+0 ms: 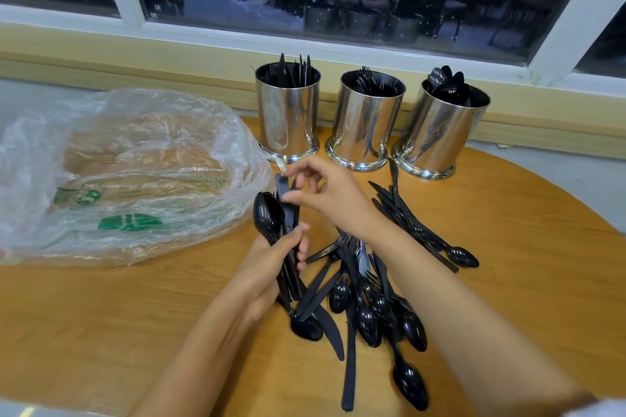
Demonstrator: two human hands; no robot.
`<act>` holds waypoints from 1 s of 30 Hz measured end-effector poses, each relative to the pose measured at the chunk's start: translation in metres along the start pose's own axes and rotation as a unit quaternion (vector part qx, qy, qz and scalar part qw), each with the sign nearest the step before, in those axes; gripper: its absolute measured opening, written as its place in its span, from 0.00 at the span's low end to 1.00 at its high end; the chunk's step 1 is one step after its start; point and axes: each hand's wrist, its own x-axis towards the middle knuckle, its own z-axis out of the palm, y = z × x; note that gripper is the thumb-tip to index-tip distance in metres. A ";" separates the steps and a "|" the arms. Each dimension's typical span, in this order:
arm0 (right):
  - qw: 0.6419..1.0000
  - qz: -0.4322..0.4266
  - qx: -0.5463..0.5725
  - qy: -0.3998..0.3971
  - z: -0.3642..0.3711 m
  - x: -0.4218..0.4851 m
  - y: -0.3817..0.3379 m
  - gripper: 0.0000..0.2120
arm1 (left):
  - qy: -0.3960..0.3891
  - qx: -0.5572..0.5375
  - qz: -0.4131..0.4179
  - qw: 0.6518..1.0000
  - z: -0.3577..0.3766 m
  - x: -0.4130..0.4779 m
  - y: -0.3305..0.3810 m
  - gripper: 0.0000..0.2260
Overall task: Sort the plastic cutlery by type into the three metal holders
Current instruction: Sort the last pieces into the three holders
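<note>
Upright, the cutlery bundle (269,217) stands gripped in left fingers (300,247) — right fingers (301,197) pinch its tallest piece (281,183).

The left hand (271,267) and right hand (333,195) are bare, forearms uncovered; a pale sleeve (599,408) edges in at five o'clock.

The cutlery (269,217) in my left grip (267,271) is glossy plastic, the holders (367,125) mirror-polished metal, the surface (508,247) smooth wood, the bag (135,162) crinkly clear film.
</note>
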 end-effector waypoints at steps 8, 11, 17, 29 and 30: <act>0.929 0.174 -0.316 0.083 -0.057 -0.031 0.070 0.09 | 0.029 -0.072 0.024 0.997 -0.009 0.006 0.005 0.07; 0.893 0.223 -0.390 0.024 -0.056 -0.045 0.082 0.14 | 0.029 -0.082 0.024 0.996 -0.005 0.009 0.002 0.08; 0.879 0.228 -0.418 0.019 -0.053 -0.047 0.089 0.11 | 0.023 -0.069 0.021 0.997 -0.002 0.009 -0.003 0.10; 0.983 0.154 -0.021 0.096 -0.005 -0.067 0.011 0.03 | 0.061 -0.131 0.018 0.989 0.015 0.015 -0.005 0.15; 0.983 0.155 -0.002 0.097 0.004 -0.070 0.008 0.03 | 0.057 -0.124 0.017 0.991 0.016 0.015 -0.005 0.14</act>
